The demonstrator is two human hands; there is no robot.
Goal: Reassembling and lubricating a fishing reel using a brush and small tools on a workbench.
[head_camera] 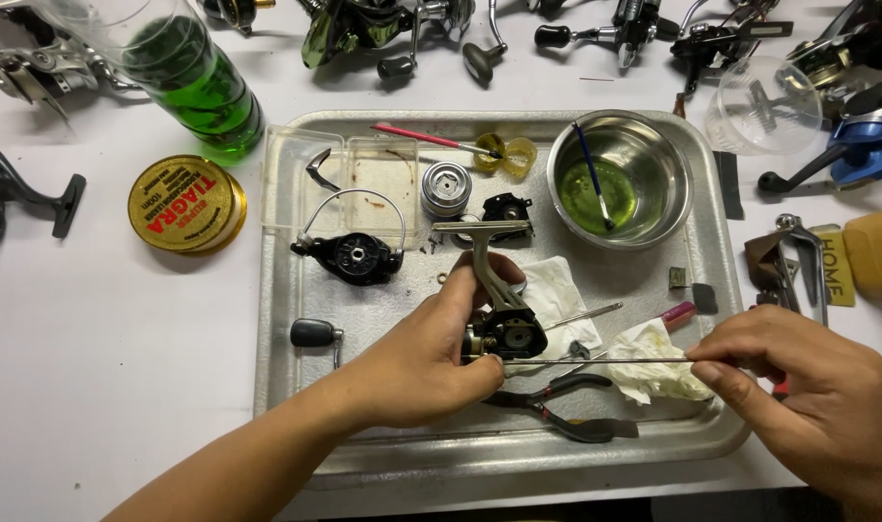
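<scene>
low in the frame, at centre, the reel body (504, 324) is clasped in the left hand (417, 362) while a thin rod (596, 362) is pinched at its end by the right hand (799, 387). the rod could be bent or slipped off the body if it is pushed askew. pliers (557, 411), a crumpled tissue (659, 372) and a steel bowl (620, 179) crowd the tray (286, 319), so loose parts may be knocked.

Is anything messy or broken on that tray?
Nothing looks spilled. The fishing reel body in the left hand is taken apart; its spool and rotor lie loose on the metal tray.
</scene>
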